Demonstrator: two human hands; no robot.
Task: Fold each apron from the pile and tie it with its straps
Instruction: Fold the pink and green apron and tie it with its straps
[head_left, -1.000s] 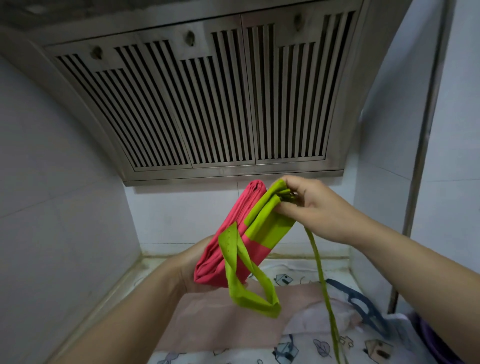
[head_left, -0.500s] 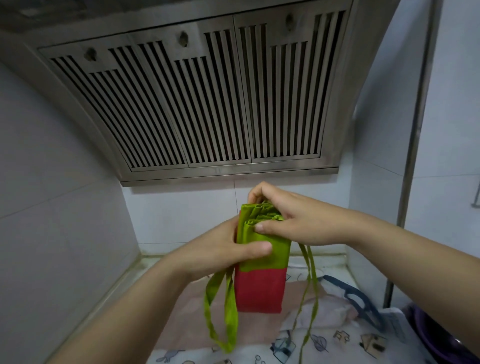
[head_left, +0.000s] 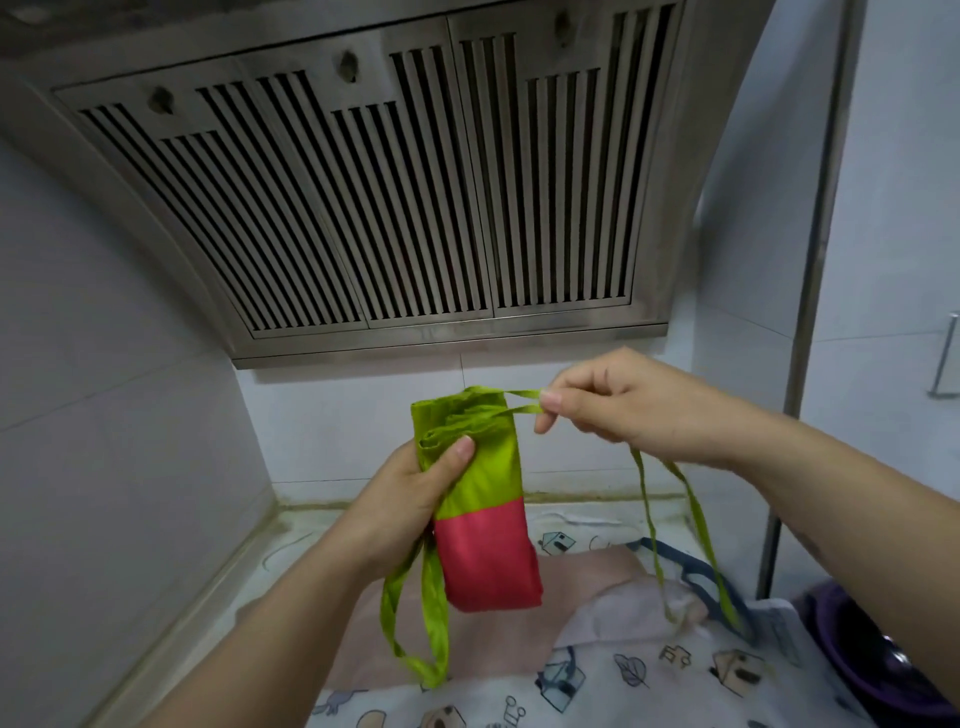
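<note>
Apron: a folded bundle (head_left: 480, 499), green upper half and red lower half, held upright in the air above the surface, below the range hood (head_left: 395, 197).
Left hand (head_left: 400, 499): fingers clamped around the bundle's left side, thumb pressed on the green top.
Right hand (head_left: 618, 405): thumb and forefinger pinched together on two thin green straps (head_left: 519, 402) drawn sideways from the bundle's top; their tails drop below the hand.
Loop: a wider green strap (head_left: 431, 613) hangs under the left hand.
Pile: pink cloth (head_left: 597, 582) and house-print cloth (head_left: 649, 680) lie on the surface, toward its right edge.
</note>
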